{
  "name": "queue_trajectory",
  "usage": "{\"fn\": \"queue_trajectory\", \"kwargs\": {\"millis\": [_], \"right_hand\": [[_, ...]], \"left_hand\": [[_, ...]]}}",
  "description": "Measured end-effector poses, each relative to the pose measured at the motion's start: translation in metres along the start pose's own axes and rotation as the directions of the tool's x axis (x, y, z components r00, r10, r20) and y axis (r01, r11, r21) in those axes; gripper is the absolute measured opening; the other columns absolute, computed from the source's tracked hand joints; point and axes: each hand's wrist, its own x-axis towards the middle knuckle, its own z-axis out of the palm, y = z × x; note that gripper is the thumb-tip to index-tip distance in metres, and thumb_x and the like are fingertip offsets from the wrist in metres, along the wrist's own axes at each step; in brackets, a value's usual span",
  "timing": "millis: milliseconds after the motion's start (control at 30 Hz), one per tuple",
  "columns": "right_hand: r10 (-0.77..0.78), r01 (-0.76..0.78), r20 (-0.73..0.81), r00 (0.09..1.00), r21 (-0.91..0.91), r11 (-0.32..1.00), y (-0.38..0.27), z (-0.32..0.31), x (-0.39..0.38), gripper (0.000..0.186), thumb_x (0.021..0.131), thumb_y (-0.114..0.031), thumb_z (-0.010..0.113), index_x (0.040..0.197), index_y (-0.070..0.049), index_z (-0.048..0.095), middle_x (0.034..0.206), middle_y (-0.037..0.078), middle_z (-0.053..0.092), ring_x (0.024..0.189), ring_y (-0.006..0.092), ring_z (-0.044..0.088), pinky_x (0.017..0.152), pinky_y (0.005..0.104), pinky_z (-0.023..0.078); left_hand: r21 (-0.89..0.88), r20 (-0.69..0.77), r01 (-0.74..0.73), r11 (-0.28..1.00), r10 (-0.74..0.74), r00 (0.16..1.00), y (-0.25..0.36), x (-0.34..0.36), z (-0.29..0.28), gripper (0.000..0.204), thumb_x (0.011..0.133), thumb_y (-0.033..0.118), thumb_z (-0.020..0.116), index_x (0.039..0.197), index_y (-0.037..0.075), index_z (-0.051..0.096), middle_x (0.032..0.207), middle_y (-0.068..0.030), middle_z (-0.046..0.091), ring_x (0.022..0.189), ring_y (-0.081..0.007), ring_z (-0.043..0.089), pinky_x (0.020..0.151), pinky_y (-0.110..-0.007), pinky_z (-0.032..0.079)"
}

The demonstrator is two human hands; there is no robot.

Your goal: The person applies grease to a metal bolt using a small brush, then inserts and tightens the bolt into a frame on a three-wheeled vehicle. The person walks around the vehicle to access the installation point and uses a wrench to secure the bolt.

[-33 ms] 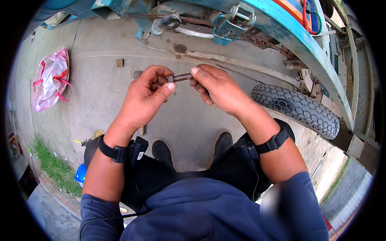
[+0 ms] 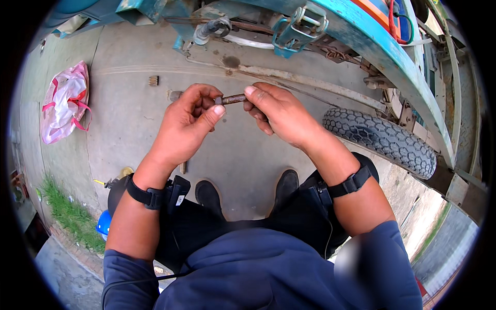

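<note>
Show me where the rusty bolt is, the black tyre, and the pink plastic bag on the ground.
rusty bolt (image 2: 233, 98), head view, on the bare shaft between the two hands.
black tyre (image 2: 380, 140), head view, on the middle of its tread.
pink plastic bag (image 2: 64, 101), head view, on the middle of the bag.

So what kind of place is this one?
Probably an outdoor yard or roadside repair spot: bare concrete ground, a teal vehicle frame with a treaded tyre, grass alongside. Both hands grip a rusty bolt.
</note>
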Motion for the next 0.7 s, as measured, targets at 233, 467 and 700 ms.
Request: {"fn": "queue_trajectory", "kwargs": {"millis": [233,467,700], "right_hand": [[0.003,-0.003,-0.01,1.0,-0.069,0.998,0.006,-0.001,0.004,0.04,0.1,-0.039,0.047,0.091,-0.002,0.056,0.07,0.002,0.051,0.057,0.0117,0.048,0.052,0.0289,0.041],[-0.057,0.053,-0.045,0.997,-0.096,0.994,0.013,-0.006,0.008,0.041,0.099,-0.04,0.048,0.09,-0.001,0.057,0.069,0.003,0.052,0.057,0.0123,0.049,0.054,0.0297,0.043],[-0.022,0.022,0.003,1.0,-0.062,0.998,0.01,-0.002,0.008,0.041,0.099,-0.039,0.048,0.09,0.0,0.057,0.068,0.003,0.052,0.056,0.0119,0.048,0.052,0.0287,0.042]], "left_hand": [[0.108,0.038,0.179,0.978,-0.184,0.982,0.007,0.004,-0.002,0.03,0.099,0.031,0.055,0.107,0.002,0.058,0.08,-0.0015,0.054,0.069,-0.0076,0.051,0.063,-0.022,0.043],[0.008,-0.035,0.029,1.0,-0.029,0.999,0.001,0.007,0.008,0.026,0.098,0.027,0.059,0.106,0.002,0.058,0.078,0.0002,0.055,0.067,-0.0069,0.05,0.059,-0.023,0.043],[0.027,0.026,0.078,0.997,-0.078,0.997,-0.003,0.006,-0.001,0.028,0.098,0.028,0.059,0.106,0.001,0.058,0.081,-0.0004,0.057,0.067,-0.0063,0.051,0.058,-0.023,0.044]]}}
